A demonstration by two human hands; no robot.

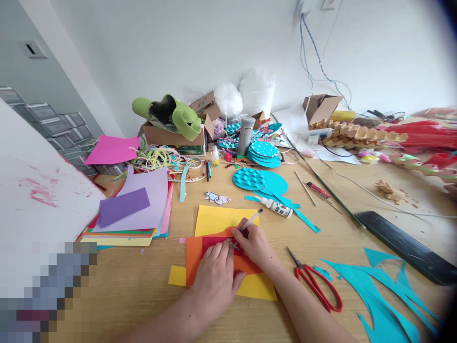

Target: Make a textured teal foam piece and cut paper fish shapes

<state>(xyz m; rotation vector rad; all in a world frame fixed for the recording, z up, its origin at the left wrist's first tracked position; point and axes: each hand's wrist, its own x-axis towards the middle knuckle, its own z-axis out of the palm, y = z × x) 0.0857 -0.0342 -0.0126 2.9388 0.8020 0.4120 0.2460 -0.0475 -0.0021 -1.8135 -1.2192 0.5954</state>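
My left hand [216,271] lies flat with its fingers stretched over a red sheet [209,245]. Under its fingertips is a small pale cut-out [234,244], mostly covered. Between the fingers of my right hand [256,245] is a white pen [252,219], dark at its upper end; its tip is hidden near the cut-out. The red sheet rests on an orange sheet [192,259], with yellow sheets [217,220] below. Farther back lies a white paper figure with drawn outlines [217,197].
Red-handled scissors [310,278] and blue paper scraps [371,290] lie right of my hands. A glue bottle [278,207] is beside blue paper discs [264,181]. Stacked coloured sheets [143,205] stand left. A dark phone-like slab [403,245] and a long green stick [321,176] lie right.
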